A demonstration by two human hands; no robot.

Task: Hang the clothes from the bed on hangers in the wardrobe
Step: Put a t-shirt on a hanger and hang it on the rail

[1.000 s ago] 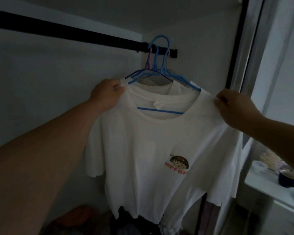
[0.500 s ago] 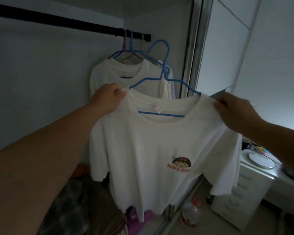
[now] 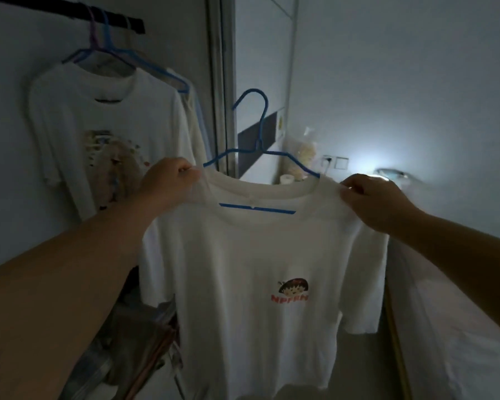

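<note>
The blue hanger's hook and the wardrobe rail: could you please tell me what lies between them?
Head view: between the hook and the rail hangs another white shirt on its own hangers.

I have both arms stretched forward and up, bare to above the elbow. My left hand is curled into a loose fist, thumb against the fingers, pinching the shirt at its left shoulder. My right hand mirrors it at about the same height, fingers folded in, gripping the shirt's right shoulder. The two hands are well apart.
</note>
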